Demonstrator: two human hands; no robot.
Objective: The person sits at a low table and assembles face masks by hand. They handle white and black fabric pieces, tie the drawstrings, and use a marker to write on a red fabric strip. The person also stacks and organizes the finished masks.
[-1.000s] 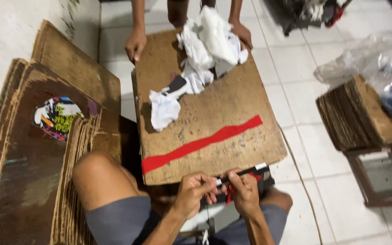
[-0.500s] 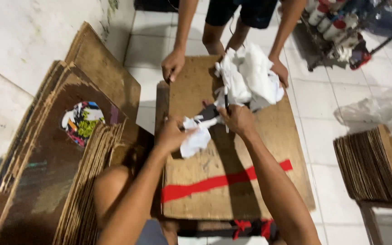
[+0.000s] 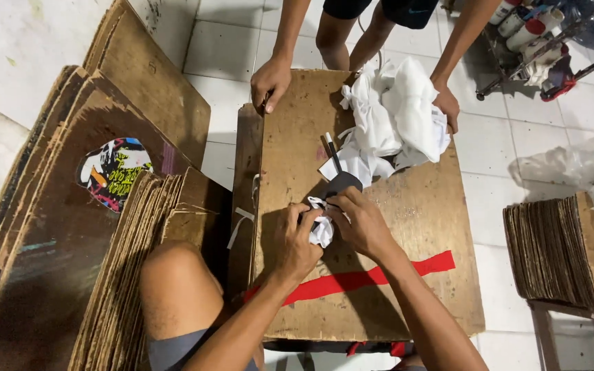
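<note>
Two hands low-centre on the plywood board (image 3: 407, 288), both busy with one small bundle. Left hand (image 3: 297, 244) curled tight round a crumpled white cloth scrap (image 3: 322, 232); right hand (image 3: 360, 221) pinched onto the same scrap from the other side, fingertips (image 3: 330, 209) pressed in at its top edge. Bundle sitting just above the red tape stripe (image 3: 372, 278), touching the board or a hair off it, hard to tell under the fingers. Dark grey fabric piece (image 3: 342, 184) lying right behind the hands, possibly caught in the same grip, view too crowded to say. Thin black-and-white stick, maybe a marker (image 3: 332, 151), lying beyond that.

Scrap likely very light, limp, no stiffness, not fragile, not slippery; collapses wherever squeezed, so best taken at a folded edge or corner with a pinch, second hand keeping the rest bunched.

Larger heap of white fabric (image 3: 397, 113) at the board's far end, well apart from the scrap. Another person's two hands at that end: one (image 3: 270, 81) gripping the far left corner, one (image 3: 447, 104) resting against the heap. Cardboard stacks (image 3: 125, 261) left, another stack (image 3: 558, 251) right on a stand.
</note>
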